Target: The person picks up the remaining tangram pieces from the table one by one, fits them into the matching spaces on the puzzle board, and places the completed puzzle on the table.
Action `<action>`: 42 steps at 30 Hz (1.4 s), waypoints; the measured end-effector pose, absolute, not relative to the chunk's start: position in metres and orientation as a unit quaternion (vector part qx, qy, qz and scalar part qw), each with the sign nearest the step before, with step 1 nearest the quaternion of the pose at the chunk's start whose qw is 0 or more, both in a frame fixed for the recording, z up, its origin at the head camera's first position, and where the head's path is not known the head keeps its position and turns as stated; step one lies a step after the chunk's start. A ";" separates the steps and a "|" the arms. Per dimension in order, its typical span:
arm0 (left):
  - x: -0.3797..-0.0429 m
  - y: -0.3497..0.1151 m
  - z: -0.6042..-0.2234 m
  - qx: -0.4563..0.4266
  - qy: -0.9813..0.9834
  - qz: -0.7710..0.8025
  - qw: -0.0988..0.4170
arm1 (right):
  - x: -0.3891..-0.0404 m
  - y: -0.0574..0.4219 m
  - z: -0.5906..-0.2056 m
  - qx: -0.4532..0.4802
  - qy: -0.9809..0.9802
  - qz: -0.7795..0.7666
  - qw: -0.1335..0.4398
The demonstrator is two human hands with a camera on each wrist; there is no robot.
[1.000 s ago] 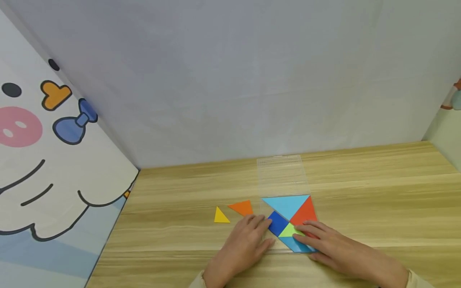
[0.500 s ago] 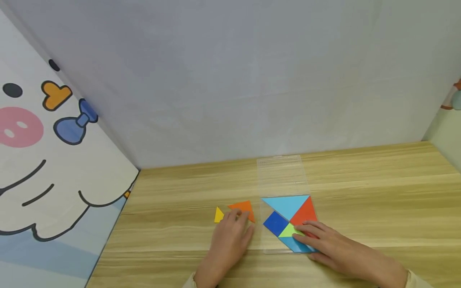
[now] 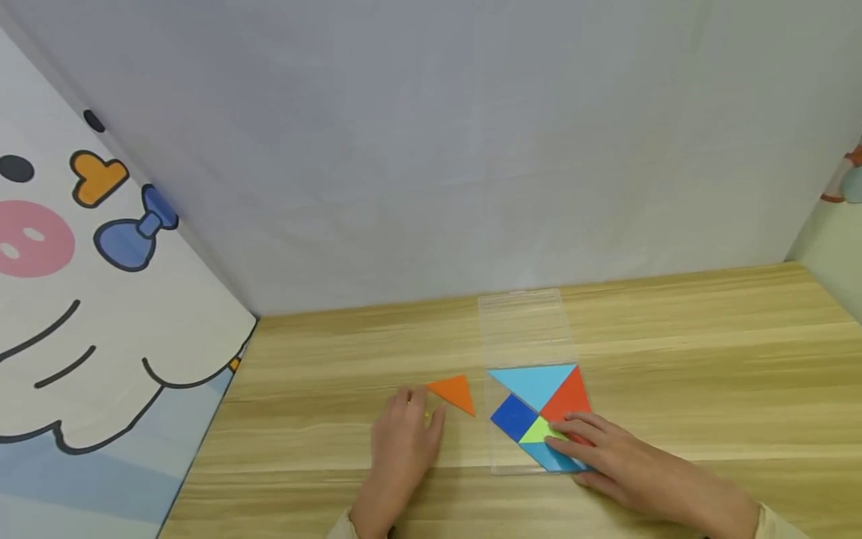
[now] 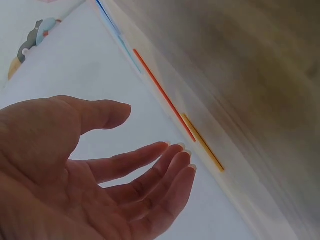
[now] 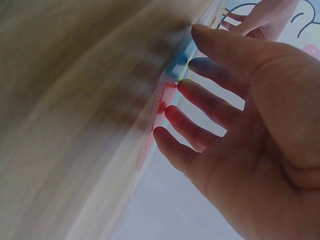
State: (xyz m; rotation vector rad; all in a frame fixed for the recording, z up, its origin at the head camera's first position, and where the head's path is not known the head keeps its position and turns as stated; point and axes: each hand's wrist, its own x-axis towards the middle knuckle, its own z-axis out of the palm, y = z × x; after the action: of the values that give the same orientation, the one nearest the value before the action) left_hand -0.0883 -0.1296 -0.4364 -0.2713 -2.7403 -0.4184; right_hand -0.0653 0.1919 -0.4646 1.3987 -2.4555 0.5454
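My left hand is over the small yellow triangle, which it nearly covers in the head view. The left wrist view has that yellow triangle lying flat, just past the relaxed fingertips, thumb apart. To its right lies an orange triangle. My right hand rests its fingertips on the tangram pieces in a clear plastic tray. They touch the lime-green triangle and the red triangle, over a blue parallelogram. A light-blue triangle and a dark-blue square sit alongside.
A clear ridged plastic panel extends from the tray's far side across the wooden table. A pale cloth wall stands behind, and a cartoon-printed panel at the left.
My left hand has left the dark-blue square, passed over the orange triangle and moved left to the yellow triangle. My right hand stays on the pieces.
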 end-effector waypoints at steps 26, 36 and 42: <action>-0.099 -0.142 -0.433 0.023 -0.989 -0.141 0.037 | -0.064 0.191 -0.463 0.480 -0.846 0.185 0.139; -0.100 -0.143 -0.432 0.018 -0.988 -0.150 0.026 | -0.065 0.191 -0.465 0.483 -0.845 0.185 0.136; -0.101 -0.145 -0.434 0.005 -0.987 -0.159 0.017 | -0.066 0.191 -0.466 0.481 -0.847 0.185 0.129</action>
State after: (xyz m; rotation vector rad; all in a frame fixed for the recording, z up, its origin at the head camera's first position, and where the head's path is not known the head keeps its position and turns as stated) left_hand -0.1009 -0.1451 -0.4338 0.0153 -3.0684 -0.4953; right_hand -0.0657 0.1910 -0.4659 1.3986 -2.4617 0.5383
